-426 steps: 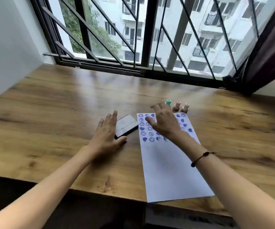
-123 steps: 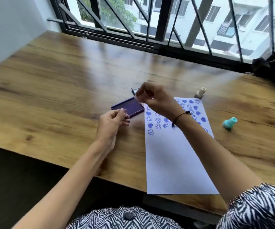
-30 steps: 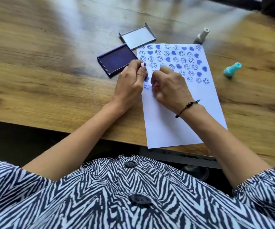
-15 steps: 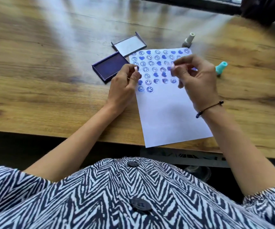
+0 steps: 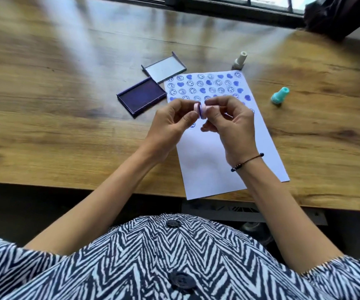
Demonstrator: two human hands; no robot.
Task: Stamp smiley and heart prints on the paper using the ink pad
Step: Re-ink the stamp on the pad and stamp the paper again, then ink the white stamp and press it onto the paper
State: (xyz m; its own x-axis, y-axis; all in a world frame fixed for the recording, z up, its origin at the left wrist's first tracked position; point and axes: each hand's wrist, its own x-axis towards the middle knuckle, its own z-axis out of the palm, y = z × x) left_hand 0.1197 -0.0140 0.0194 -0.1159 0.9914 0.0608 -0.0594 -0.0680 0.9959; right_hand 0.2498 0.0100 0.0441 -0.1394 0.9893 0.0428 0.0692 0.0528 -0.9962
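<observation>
Head view: left hand (image 5: pixel 170 122) and right hand (image 5: pixel 228 120) both pinching pink stamp (image 5: pixel 200 109) above paper (image 5: pixel 209 167); inked face possibly smudging fingers or prints.

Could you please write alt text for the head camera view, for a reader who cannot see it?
Two hands, left and right, pinch small pink stamp pieces together above a paper part-filled with blue smileys and hearts. An open ink pad and its lid lie left of the paper; a beige stamp and a teal stamp stand on the wooden table.
</observation>
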